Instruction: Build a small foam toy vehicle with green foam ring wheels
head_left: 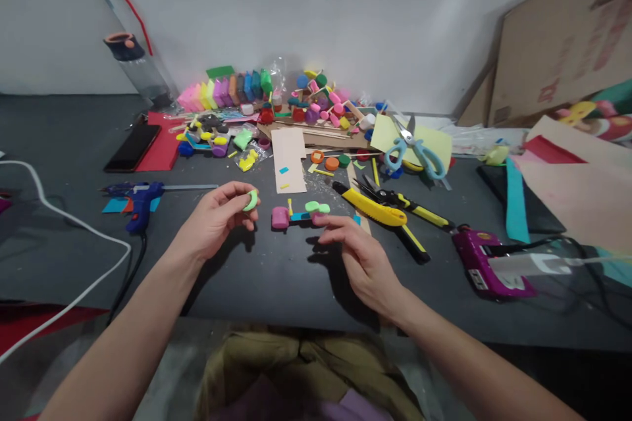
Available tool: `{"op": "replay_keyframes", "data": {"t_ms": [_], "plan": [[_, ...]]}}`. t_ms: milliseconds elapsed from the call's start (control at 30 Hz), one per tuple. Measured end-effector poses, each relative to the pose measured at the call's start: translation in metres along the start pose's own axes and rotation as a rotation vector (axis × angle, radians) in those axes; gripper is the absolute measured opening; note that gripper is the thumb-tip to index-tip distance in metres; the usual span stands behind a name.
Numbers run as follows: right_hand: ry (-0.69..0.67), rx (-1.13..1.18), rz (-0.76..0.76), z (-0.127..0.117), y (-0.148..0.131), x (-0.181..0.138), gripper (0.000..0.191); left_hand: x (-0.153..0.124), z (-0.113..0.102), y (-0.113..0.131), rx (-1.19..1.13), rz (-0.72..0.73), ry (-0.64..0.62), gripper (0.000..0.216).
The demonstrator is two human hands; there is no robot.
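Observation:
My left hand [217, 217] is raised just over the dark table [276, 276], fingers pinched round a small light-green foam piece [251, 200]. My right hand [358, 256] rests on the table with its fingertips touching a small foam model [299, 214]: a pink block joined to a blue strip with a green piece on top. The right hand's fingers are stretched forward and hold nothing that I can see.
A yellow utility knife [375, 209] and pliers [399, 200] lie right of the model. Blue scissors [412, 151] on yellow paper, a purple glue gun [486, 263], a blue glue gun [141, 200], a phone [132, 147], white cable [74, 223], foam pile [276, 102], cardboard [557, 46].

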State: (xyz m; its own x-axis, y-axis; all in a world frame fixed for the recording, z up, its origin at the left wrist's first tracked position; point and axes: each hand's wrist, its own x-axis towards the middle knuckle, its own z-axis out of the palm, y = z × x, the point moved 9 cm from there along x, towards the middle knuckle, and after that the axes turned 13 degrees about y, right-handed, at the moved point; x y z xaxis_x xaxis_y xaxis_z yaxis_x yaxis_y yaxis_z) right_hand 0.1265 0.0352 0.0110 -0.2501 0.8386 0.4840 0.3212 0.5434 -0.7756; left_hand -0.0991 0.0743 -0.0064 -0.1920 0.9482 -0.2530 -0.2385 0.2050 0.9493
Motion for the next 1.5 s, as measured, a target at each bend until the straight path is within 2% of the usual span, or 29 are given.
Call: {"op": "replay_keyframes", "data": {"t_ms": [133,233,400,500,733,900,1033,1300,1500], "plan": [[-0.133,-0.116,-0.133,0.014,-0.006,-0.005,0.024,0.002,-0.002,-0.004,-0.015,-0.004,0.018,0.018],[-0.141,-0.210,-0.181,0.015,-0.005,-0.006,0.016,0.002,0.000,-0.007,-0.022,-0.012,0.017,0.018],[-0.109,-0.342,-0.190,0.008,-0.001,-0.004,0.020,0.000,0.002,-0.006,-0.022,-0.017,0.023,0.019],[-0.138,-0.428,-0.198,0.010,0.003,-0.006,0.025,0.000,0.002,-0.004,-0.019,-0.011,0.029,0.020],[-0.189,-0.591,-0.256,0.019,0.007,-0.012,0.021,0.001,0.006,-0.001,-0.027,0.004,0.019,0.018],[-0.187,-0.618,-0.308,0.016,0.002,-0.014,0.026,-0.004,0.016,0.005,-0.038,0.022,-0.015,0.019],[-0.185,-0.611,-0.282,0.010,0.004,-0.011,0.023,-0.013,0.030,0.009,-0.017,0.029,-0.071,0.021],[-0.325,-0.556,-0.248,0.017,-0.002,-0.006,0.023,-0.029,0.052,0.007,0.084,0.059,-0.223,0.016],[-0.280,-0.585,-0.236,0.015,0.000,-0.004,0.021,-0.035,0.062,0.009,0.063,0.043,-0.245,0.015]]}}
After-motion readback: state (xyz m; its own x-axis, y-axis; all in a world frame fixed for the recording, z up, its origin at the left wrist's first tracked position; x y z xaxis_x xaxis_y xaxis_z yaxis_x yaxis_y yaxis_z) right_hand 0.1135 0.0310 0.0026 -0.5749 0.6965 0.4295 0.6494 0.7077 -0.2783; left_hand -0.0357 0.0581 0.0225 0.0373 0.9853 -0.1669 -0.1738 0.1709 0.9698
